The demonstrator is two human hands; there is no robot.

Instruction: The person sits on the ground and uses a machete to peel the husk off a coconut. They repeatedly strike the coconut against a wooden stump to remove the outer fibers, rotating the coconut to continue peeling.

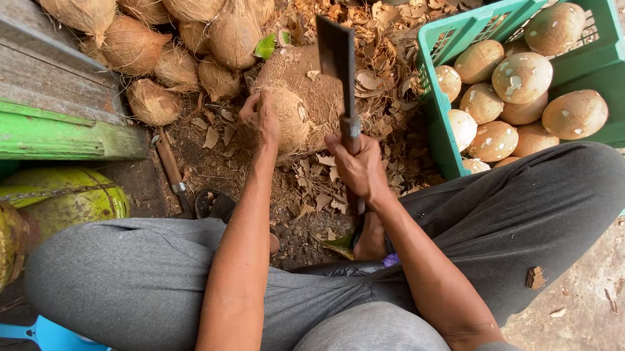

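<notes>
knees: grey trousers [141,281] framed the chopping block [308,84].
left hand [261,118]: wrapped round the husked coconut [289,117] on the block; fingers best kept off the blade's line.
right hand [358,168]: fist closed tight on the cleaver [337,55], raised above the block.
crate [603,64]: right of the block, holding peeled coconuts.

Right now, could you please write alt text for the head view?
A seated person's left hand steadies a brown husked coconut on a wooden block while the right hand raises a broad steel cleaver. A green plastic crate of peeled coconuts stands alongside.

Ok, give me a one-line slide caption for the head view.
Left hand steadies a husked coconut while right hand raises a cleaver beside a green crate.
</notes>
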